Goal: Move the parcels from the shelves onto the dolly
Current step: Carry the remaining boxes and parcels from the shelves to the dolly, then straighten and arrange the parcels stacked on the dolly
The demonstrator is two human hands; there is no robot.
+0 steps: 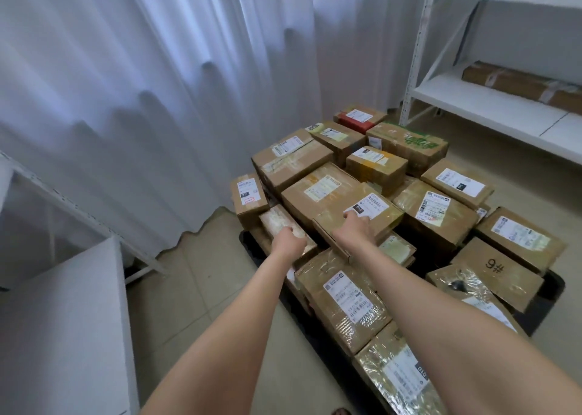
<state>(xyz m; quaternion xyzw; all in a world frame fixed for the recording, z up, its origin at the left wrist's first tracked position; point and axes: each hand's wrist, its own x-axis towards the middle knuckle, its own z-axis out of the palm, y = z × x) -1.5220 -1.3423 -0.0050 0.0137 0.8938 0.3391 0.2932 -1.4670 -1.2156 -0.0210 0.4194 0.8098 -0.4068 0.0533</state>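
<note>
Left hand curled over the near end of a pale parcel, gripping it low at the near left edge of the load. Probably nudging it into the gap beside the bigger boxes rather than lifting it.

Right hand palm-down on the top box, fingers laid forward onto its white label, wrapped round nothing. Most likely steadying or seating that box on the ones beneath. Tilted a little toward the near side, with one flap edge jutting out, so pressed down for a firmer seat.

Around both hands, brown parcels packed close and layered on the dolly, labels mostly up, larger ones under smaller. Black deck showing only at the near left and right corners. Heaped that way to fit the load on one deck; some risk of the looser outer boxes sliding off.

Far right, white shelves almost bare, one long parcel lying flat on the middle level, well apart from the load. To judge by that, most of the job done and this one left to carry over.

Left and far, a white curtain down to the tiled floor.
</note>
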